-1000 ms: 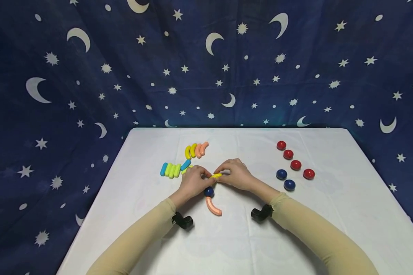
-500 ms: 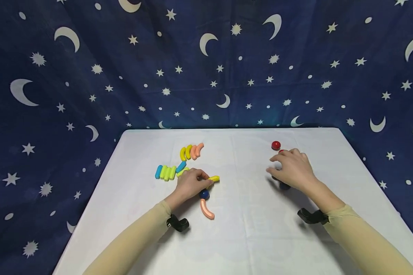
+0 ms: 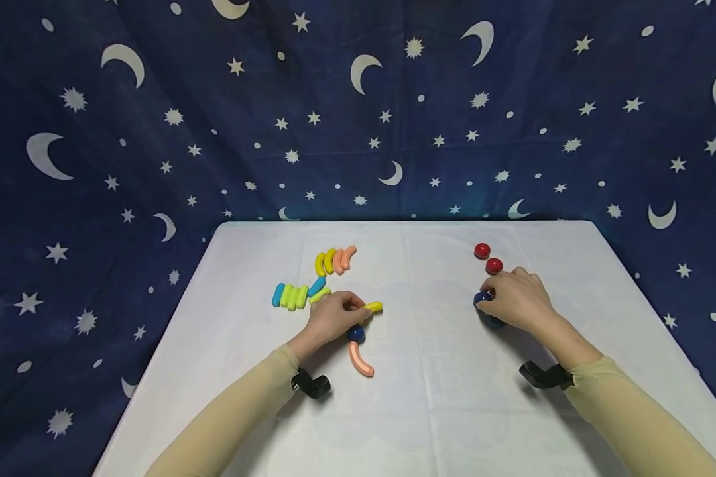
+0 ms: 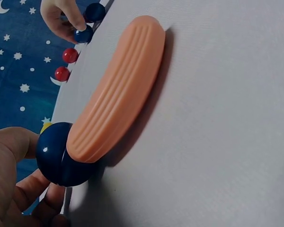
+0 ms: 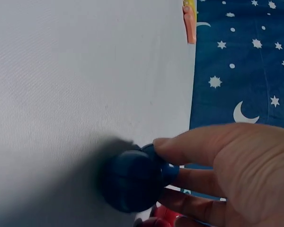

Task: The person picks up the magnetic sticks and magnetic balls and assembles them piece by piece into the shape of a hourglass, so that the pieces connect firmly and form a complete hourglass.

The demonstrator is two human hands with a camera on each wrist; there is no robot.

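Note:
My left hand (image 3: 333,315) pinches a yellow curved stick (image 3: 374,307) between thumb and fingers at the middle of the table. Below it a dark blue ball (image 3: 356,333) touches the end of a peach curved stick (image 3: 360,360). The left wrist view shows this blue ball (image 4: 57,153) beside the fingers, joined to the ribbed peach stick (image 4: 118,90). Over on the right, my right hand (image 3: 520,299) holds a blue ball (image 3: 482,300) with thumb and fingertips. Another blue ball (image 5: 130,182) sits close by, partly under that hand in the head view.
Two red balls (image 3: 494,265) lie beyond the right hand; further red ones are hidden by it. Short green sticks (image 3: 295,296) and blue sticks (image 3: 278,295) lie left of the left hand. Yellow and peach curved sticks (image 3: 340,260) form a row behind. A starry cloth (image 3: 358,132) hangs behind the white table.
My right hand has left the yellow stick, moved right to the balls and taken hold of a blue one. The left hand stays at the yellow stick.

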